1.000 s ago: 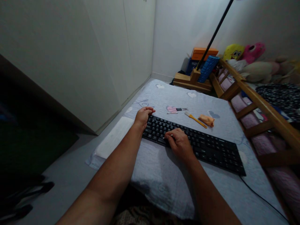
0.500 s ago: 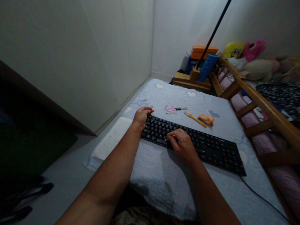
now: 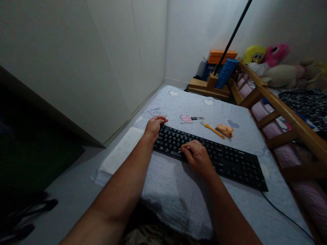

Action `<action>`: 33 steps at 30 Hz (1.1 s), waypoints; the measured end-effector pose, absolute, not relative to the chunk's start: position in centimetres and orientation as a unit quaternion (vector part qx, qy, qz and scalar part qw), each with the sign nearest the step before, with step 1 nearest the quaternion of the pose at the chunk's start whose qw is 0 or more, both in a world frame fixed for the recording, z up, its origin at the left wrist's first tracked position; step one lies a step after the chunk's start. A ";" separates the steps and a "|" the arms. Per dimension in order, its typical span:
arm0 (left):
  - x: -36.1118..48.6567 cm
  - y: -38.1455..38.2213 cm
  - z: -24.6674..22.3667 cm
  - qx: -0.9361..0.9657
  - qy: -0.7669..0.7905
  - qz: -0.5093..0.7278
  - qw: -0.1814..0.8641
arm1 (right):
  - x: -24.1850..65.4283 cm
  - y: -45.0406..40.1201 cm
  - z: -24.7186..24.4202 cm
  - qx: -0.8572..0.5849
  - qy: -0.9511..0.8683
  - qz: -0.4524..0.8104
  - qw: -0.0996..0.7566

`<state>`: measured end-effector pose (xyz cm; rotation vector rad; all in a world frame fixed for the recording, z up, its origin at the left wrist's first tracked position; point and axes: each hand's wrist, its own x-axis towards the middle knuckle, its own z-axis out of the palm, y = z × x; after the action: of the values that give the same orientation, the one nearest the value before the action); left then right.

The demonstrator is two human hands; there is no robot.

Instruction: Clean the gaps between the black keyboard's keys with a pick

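At the near-left part of the keyboard [image 3: 232,166], around the space bar, I have the right hand [image 3: 196,154] pinching a cotton swab [image 3: 180,151] between thumb and fingers. Compared with the last frame, that hand has slid slightly toward the keyboard's left end; I cannot tell whether the swab's tip touches a key. My left hand [image 3: 153,127] has stayed at the keyboard's far-left corner, fingers bent and close together; from this view I cannot tell whether they grip the edge.

The keyboard itself lies flat where it was, set at a slant on the cloth-covered desk [image 3: 176,194], its black cable [image 3: 286,215] running off from the right end. Beyond its far edge I see, unmoved, a small black-gripped tool [image 3: 197,118], a thin white-tipped stick [image 3: 187,123] just beside it, a yellow-handled brush [image 3: 214,131] and a crumpled orange cloth [image 3: 224,130]. Off the keyboard's left end, partly behind my left forearm, a white pad [image 3: 121,149] lies at the desk's edge. To the right of the keyboard stands a wooden bed rail [image 3: 283,102].
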<state>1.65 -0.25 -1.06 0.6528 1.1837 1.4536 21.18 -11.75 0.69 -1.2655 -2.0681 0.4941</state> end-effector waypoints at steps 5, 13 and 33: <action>1.7 -0.3 -0.9 0.272 0.504 0.610 0.548 | 20.8 -11.7 0.4 -0.475 -0.793 0.184 0.334; 1.8 -0.3 -0.8 0.278 0.513 0.604 0.543 | 20.4 -11.6 0.4 -0.472 -0.795 0.178 0.337; 1.7 -0.3 -0.9 0.277 0.505 0.609 0.545 | 20.6 -11.0 0.0 -0.482 -0.788 0.162 0.346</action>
<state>1.72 -0.35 -0.90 0.6570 1.1976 1.4440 20.64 -10.98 0.03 -1.2510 -2.0455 0.4215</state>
